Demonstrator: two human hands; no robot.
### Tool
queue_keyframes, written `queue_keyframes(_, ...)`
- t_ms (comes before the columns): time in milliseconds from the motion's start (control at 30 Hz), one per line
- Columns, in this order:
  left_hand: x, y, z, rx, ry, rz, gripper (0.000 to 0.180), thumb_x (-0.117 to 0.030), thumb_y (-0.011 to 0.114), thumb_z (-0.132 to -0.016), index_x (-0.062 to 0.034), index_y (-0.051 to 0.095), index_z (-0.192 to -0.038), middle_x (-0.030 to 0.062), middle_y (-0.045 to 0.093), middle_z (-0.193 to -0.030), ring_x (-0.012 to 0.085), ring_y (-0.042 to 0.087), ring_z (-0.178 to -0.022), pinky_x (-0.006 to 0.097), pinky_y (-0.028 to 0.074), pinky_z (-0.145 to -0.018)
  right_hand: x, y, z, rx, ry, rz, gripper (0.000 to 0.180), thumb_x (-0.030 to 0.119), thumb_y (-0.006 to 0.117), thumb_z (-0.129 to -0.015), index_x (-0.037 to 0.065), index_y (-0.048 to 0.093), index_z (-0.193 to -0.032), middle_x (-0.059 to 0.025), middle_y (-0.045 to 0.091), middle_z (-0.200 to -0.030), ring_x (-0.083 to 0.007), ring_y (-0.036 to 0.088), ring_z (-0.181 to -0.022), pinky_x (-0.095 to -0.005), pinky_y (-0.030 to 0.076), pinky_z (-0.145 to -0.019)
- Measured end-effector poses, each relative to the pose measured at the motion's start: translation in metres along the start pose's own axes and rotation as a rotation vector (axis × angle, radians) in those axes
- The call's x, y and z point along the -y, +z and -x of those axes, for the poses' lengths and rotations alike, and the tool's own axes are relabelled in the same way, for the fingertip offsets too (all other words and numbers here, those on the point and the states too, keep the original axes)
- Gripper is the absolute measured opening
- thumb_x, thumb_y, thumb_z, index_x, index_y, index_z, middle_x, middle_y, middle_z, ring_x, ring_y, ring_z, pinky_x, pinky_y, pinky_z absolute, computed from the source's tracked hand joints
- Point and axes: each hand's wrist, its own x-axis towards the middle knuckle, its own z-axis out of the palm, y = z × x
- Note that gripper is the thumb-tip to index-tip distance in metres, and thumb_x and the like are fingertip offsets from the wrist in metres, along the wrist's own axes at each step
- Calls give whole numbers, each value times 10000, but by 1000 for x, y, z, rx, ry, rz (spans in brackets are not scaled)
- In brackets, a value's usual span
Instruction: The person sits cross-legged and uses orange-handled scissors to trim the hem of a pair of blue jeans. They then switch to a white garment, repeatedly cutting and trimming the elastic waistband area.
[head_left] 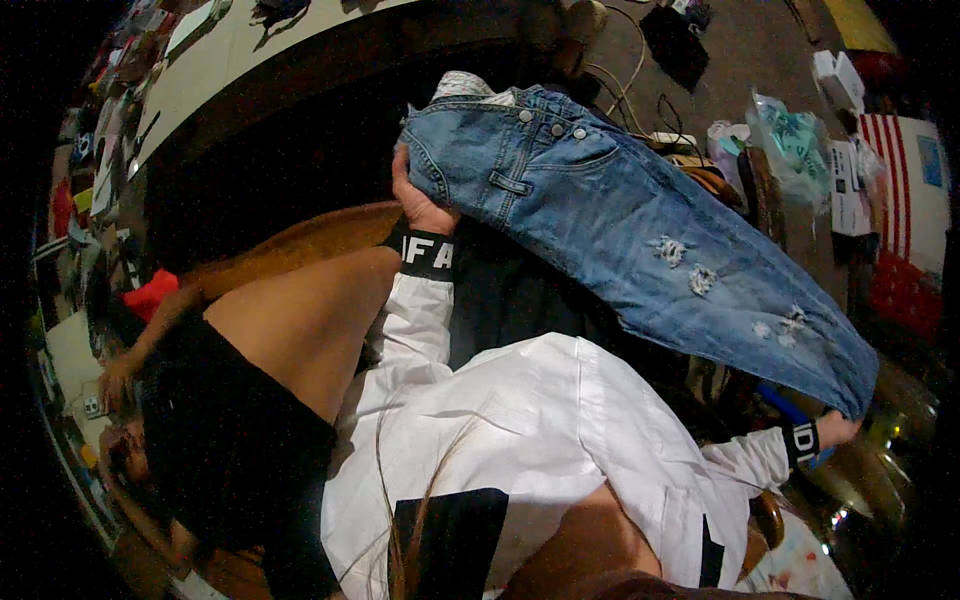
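Blue denim jeans (620,200), folded lengthwise, stretch across in front of me from upper middle to lower right. Ripped patches show along the leg, and metal buttons and a pocket sit near the waist. My left hand (425,205) grips the waist end, its thumb up along the edge and its fingers partly hidden behind the denim. At the other end, the hem is held in my right hand (838,428), whose fingers are mostly hidden. A patterned whitish lining (468,85) shows at the waist opening.
Another person's bare leg (300,300) and black clothing (230,430) are close on my left. Beyond the jeans, a clear plastic bag (790,135), a white box (850,190) and cables (625,85) lie on the floor. A red-and-white striped item (890,150) is at far right.
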Motion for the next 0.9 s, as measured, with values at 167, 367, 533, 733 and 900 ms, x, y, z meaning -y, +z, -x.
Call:
queue_keyframes(167, -8, 9, -2, 16, 59, -51, 376, -228, 584, -808, -29, 559, -1126, 106, 558, -1183, 309, 514, -1074, 478, 370, -974, -11, -5, -16, 24, -124, -10, 484, 239, 633, -765, -56, 532, -1136, -235, 603, -1048, -323, 585, -909, -381, 455, -819)
queue_keyframes(367, -21, 29, 16, 118, 132, 55, 534, -330, 650, -752, -62, 514, -1194, 100, 522, -1230, 309, 455, -1146, 477, 307, -1020, 114, -29, -5, 16, -393, -535, 483, 273, 606, -812, -40, 520, -1170, -213, 596, -1077, -261, 581, -905, -363, 458, -815)
queue_keyframes(533, -23, 59, 34, 120, 297, -64, 639, -428, 667, -714, -102, 496, -1236, 99, 472, -1293, 315, 408, -1189, 501, 281, -1024, 186, 11, 113, 285, -601, 30, 514, 235, 573, -807, 66, 452, -1277, -119, 614, -1030, -203, 567, -711, -324, 466, -627)
queue_keyframes(733, -21, 65, 34, 52, 331, -72, 586, -417, 653, -731, -97, 531, -1207, 100, 497, -1274, 305, 433, -1177, 489, 293, -1020, 353, 32, 313, 1105, -933, -587, 702, 6, 596, -679, -13, 323, -1326, -207, 314, -1382, -347, 270, -1307, -428, 218, -1086)
queue_keyframes(900, -29, 58, 32, 121, 222, -16, 519, -385, 634, -762, -103, 547, -1189, 98, 505, -1269, 298, 443, -1168, 470, 301, -1020, 362, 29, 334, 1002, -869, -545, 738, 16, 632, -639, -7, 340, -1316, -178, 291, -1409, -322, 251, -1325, -436, 212, -1088)
